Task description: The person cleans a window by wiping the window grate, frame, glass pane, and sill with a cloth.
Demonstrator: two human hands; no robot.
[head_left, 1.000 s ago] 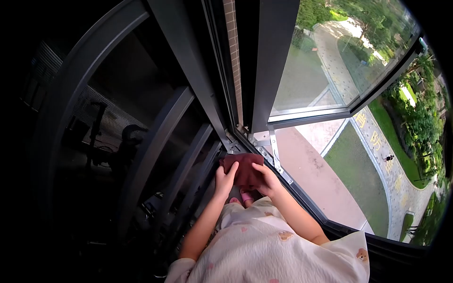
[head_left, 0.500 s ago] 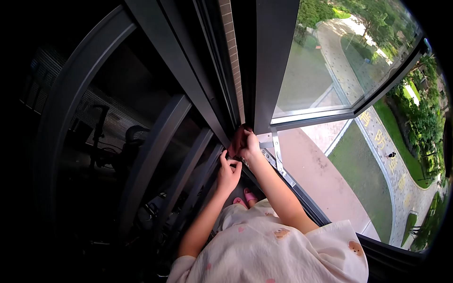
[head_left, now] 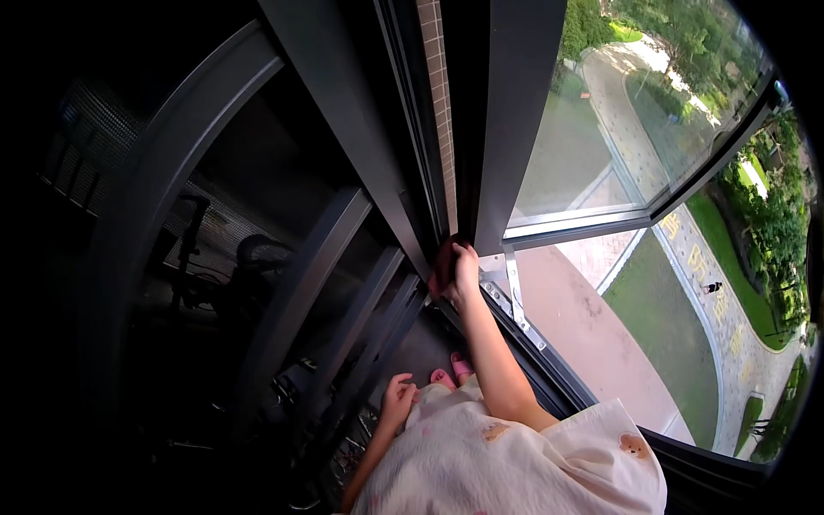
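Observation:
My right hand [head_left: 463, 273] is closed round a dark red cloth [head_left: 443, 268] and presses it into the corner of the window frame [head_left: 500, 129], beside the metal hinge arm [head_left: 515, 290]. Part of the cloth is hidden behind the fingers. Lower down, my left hand [head_left: 399, 398] hangs near my waist, away from the cloth, its fingers loosely curled and apart with nothing in them.
Dark metal railing bars [head_left: 322, 257] curve along the left, with a shadowed bicycle [head_left: 193, 249] behind them. On the right, the window pane [head_left: 618, 120] stands open above a paved path. Pink slippers [head_left: 442, 378] show on the floor below.
The cloth was first spread between both hands. It has moved up into the frame corner with my right hand, while my left hand has let go and dropped toward my waist.

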